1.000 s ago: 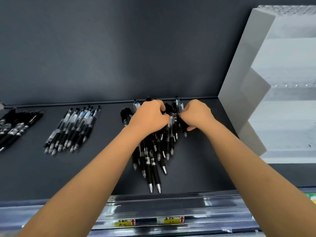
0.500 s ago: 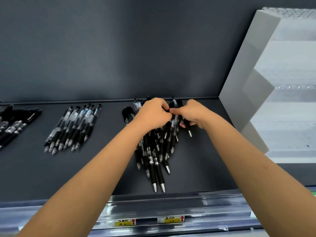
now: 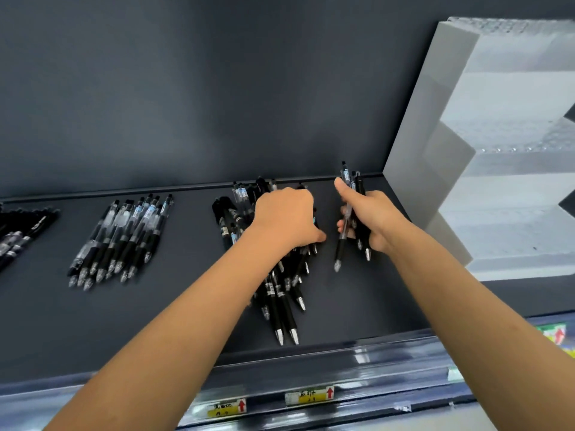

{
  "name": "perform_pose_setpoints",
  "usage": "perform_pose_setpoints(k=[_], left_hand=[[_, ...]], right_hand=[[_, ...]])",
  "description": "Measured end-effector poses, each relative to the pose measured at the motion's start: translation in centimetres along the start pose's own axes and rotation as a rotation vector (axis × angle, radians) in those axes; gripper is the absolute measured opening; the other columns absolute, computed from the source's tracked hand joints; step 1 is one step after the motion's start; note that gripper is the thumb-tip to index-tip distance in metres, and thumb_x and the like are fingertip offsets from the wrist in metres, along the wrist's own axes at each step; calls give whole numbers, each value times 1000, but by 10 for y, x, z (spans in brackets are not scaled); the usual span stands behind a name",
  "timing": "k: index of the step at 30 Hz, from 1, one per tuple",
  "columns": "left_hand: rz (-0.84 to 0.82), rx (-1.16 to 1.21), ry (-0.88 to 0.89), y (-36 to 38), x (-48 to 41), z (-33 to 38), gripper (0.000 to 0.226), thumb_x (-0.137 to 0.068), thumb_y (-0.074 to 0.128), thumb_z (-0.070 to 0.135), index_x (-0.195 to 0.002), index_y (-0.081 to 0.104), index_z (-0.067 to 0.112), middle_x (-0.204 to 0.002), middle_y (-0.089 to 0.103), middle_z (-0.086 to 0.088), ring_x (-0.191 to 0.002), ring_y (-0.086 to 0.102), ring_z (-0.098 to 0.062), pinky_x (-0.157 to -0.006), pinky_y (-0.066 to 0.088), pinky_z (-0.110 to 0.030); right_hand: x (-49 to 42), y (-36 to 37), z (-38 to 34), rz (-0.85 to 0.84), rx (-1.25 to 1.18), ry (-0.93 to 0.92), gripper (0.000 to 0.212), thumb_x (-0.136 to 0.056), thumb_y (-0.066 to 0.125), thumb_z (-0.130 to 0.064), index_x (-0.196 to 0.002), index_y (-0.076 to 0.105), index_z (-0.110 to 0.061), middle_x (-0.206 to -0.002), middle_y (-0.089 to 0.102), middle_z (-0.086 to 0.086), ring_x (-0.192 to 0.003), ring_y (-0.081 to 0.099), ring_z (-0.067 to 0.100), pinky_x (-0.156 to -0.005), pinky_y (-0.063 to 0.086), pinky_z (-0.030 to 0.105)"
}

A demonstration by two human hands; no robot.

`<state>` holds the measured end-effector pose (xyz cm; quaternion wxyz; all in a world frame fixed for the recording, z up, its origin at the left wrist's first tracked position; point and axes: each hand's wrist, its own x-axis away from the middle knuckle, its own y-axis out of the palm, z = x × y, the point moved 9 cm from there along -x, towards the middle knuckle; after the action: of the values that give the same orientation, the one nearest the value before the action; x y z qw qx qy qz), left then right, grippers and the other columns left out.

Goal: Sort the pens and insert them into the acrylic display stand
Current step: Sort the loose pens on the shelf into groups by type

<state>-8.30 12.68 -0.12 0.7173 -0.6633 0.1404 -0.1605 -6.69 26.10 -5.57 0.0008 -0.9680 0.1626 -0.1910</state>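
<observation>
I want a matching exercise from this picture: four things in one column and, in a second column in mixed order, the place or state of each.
Things
1. left hand
2. right hand
3. clear-barrel pens
4. yellow labels

Places or states
A. on the front rail
B. grips a few pens
C. lies on the middle pile
D. in a tidy row, left of that pile

Pairs: 1-C, 2-B, 3-D, 4-A

The left hand [image 3: 284, 217] and right hand [image 3: 370, 216] are bare, each on a long, slim, bare forearm [image 3: 199, 306].
</observation>
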Motion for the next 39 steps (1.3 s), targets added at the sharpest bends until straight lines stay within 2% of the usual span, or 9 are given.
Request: perform_pose_setpoints(k=[8, 14, 18, 20, 22, 24, 25, 31, 39], left_hand=[[-6, -127, -203, -5, 3, 11, 24, -91, 52, 27, -73, 43, 14, -76, 47, 1, -77, 47, -24, -69, 34, -31], [-38, 563, -267, -3, 9, 14, 43, -95, 49, 26, -57, 40, 8, -52, 41, -3, -52, 39, -20, -58, 31, -31], [107, 526, -296, -13, 28, 13, 42, -94, 48, 33, -73, 59, -1, -49, 56, -3, -48, 52, -18, -60, 47, -30], [196, 546, -316, -21, 40, 2, 38, -94, 46, 31, -85, 59, -4, -56, 62, -8, -55, 59, -24, -67, 53, -35], [254, 556, -326, -28, 50, -11, 36, -93, 45, 29, -87, 59, -4, -60, 68, -9, -62, 65, -26, -70, 54, -37], [281, 595, -353, -31, 60, -30, 37, -93, 46, 29, -82, 60, -3, -57, 68, -6, -57, 62, -22, -62, 51, -32], [282, 656, -369, -32, 65, -42, 37, -93, 48, 29, -77, 60, -1, -55, 66, -4, -52, 58, -20, -57, 48, -29], [356, 1019, -418, -45, 96, -147, 31, -100, 47, 27, -76, 55, 8, -57, 52, 0, -38, 38, -11, -39, 28, -19], [108, 652, -394, -23, 94, -299, 40, -96, 48, 33, -67, 58, 6, -58, 62, -5, -46, 49, -20, -49, 33, -26]], right_hand=[[-1, -8, 7, -138, -178, 108, 44, -84, 64, -52, -89, 56, -9, -73, 61, 7, -57, 59, 18, -42, 50, 24], [12, 10, 10, -326, -196, 148, 54, -84, 66, -49, -106, 55, -2, -79, 63, 12, -55, 66, 23, -49, 56, 34], [26, 41, 0, -406, -141, 89, 87, -67, 70, -65, -124, 52, -2, -126, 60, 16, -102, 65, 37, -87, 53, 54], [31, 56, -5, -416, -96, 27, 89, -62, 68, -68, -123, 54, -4, -125, 61, 14, -115, 59, 36, -94, 48, 56], [40, 70, -12, -404, -100, 4, 66, -81, 65, -57, -117, 54, -3, -101, 67, 13, -85, 70, 29, -73, 58, 45], [43, 86, -14, -431, -111, 5, 48, -91, 60, -45, -109, 57, -1, -74, 64, 12, -47, 63, 20, -45, 52, 29], [47, 96, -17, -449, -109, 1, 46, -93, 58, -43, -108, 58, 0, -69, 62, 11, -41, 59, 18, -41, 48, 25], [67, 162, -20, -464, -85, -34, 27, -96, 55, -36, -88, 54, -11, -61, 55, 5, -37, 47, 15, -35, 37, 20], [91, 284, -8, -507, -73, 89, 24, -87, 67, -32, -83, 53, -13, -63, 51, 1, -43, 45, 13, -35, 35, 18]])
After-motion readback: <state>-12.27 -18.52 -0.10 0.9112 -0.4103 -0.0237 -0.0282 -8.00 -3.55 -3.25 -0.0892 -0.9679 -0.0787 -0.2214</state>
